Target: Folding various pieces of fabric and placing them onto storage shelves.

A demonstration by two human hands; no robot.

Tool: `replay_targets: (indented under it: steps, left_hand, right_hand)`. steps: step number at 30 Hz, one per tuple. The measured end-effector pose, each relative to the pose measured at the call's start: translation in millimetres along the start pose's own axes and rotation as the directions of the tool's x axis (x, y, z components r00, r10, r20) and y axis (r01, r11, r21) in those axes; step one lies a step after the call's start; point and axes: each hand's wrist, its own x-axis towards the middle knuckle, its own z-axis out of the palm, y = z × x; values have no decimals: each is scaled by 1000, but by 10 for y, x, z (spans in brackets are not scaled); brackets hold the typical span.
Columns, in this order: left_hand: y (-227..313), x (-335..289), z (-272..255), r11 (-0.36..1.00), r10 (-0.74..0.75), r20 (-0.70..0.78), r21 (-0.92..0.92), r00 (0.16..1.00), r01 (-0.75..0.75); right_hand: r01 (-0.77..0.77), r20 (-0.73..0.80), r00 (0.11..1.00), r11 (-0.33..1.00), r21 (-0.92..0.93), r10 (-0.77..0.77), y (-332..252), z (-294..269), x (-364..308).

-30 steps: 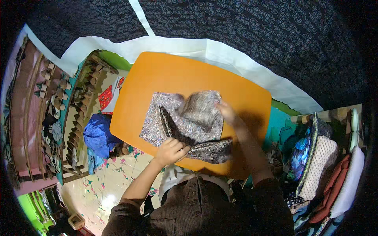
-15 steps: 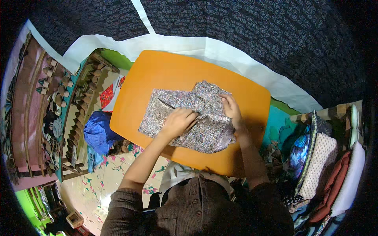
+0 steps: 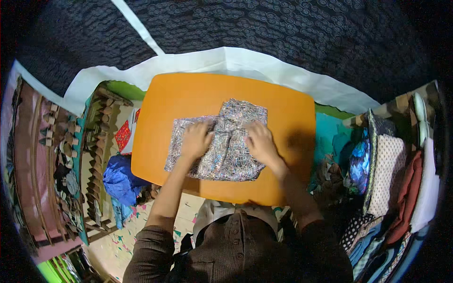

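Note:
A folded garment [image 3: 222,160] with a fine multicoloured, scribble-like pattern lies on an orange table [image 3: 288,108]. One folded section sticks out beyond the rest at the far side. My left hand [image 3: 197,139] rests on the left part of the cloth, palm down, its fingers stretched out and slightly blurred. On the right part lies my right hand [image 3: 261,144], with fingers extended and the thumb apart. Neither hand grips the fabric. What kind of garment it is cannot be made out.
Left of the table are a blue cloth bundle [image 3: 121,174] and a wooden rack [image 3: 96,160]. Stacked pillows and folded cloths, one of them a dotted cushion [image 3: 386,174], stand at the right. A dark patterned curtain [image 3: 283,33] hangs beyond the table.
My left hand has moved up and left off the middle fold and flattened. My right hand has come down from the upper right edge onto the cloth, which looks flatter. The view has tilted.

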Motion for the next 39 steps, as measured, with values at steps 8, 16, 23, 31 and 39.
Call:
replay_targets:
  steps: [8, 16, 23, 31, 39]
  left_hand:
    - [-662, -207, -102, 987, -53, 25, 155, 998, 49]
    - [-291, -775, -361, 914, 396, 327, -226, 858, -336]
    - [-607, -891, -204, 958, 263, 498, -37, 826, -283]
    - [-646, -820, -655, 987, 104, 662, -162, 743, 6]
    - [-1062, -421, -640, 798, 301, 518, -597, 801, 86]
  right_hand:
    - [-142, 62, 984, 942, -305, 168, 277, 343, -421]
    - [134, 300, 949, 986, -104, -97, -494, -47, -570]
    - [246, 432, 896, 927, -282, -106, -206, 250, -706]
    - [-343, 832, 553, 902, 262, -31, -485, -347, -395]
    - [-224, 856, 508, 974, 27, 93, 30, -624, 3]
